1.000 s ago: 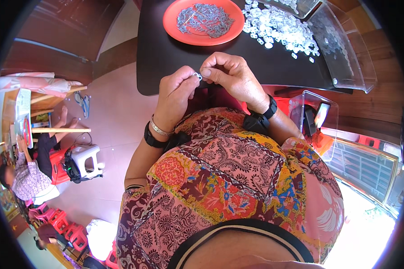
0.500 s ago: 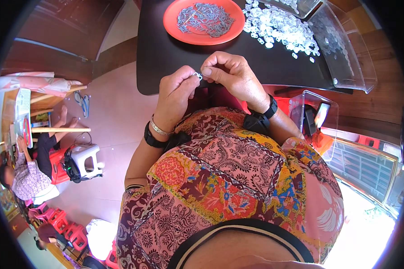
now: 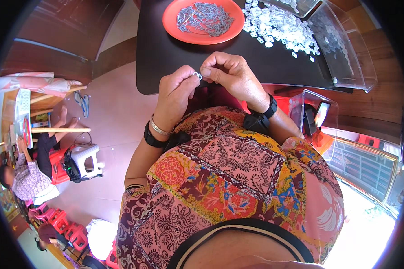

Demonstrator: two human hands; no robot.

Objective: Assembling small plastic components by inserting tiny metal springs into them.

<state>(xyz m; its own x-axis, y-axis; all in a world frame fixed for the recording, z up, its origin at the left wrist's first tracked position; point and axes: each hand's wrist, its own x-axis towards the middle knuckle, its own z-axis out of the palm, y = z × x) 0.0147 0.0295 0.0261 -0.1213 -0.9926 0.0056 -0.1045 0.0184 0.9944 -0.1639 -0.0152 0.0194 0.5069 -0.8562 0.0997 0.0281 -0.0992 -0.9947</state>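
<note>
Just off the near edge of the black table, my two hands meet tip to tip. Between thumb and forefinger, my left hand (image 3: 174, 89) pinches a small clear plastic piece (image 3: 197, 75) with holes in it. My right hand (image 3: 232, 77) is closed in a pinch right beside that piece; whatever its fingertips hold is too small to make out. Beyond my hands, an orange plate (image 3: 169, 24) carries a heap of thin grey screw-like pieces (image 3: 206, 20). Many more clear plastic pieces (image 3: 280, 29) lie loose on the table to the right of the plate.
A clear plastic box (image 3: 357, 58) lies at the table's right end with pieces inside. Below it stands another clear bin (image 3: 330, 110) holding dark and orange things. A seated person (image 3: 31, 179) is at far left, near a white stool (image 3: 87, 161) and red stools (image 3: 76, 235).
</note>
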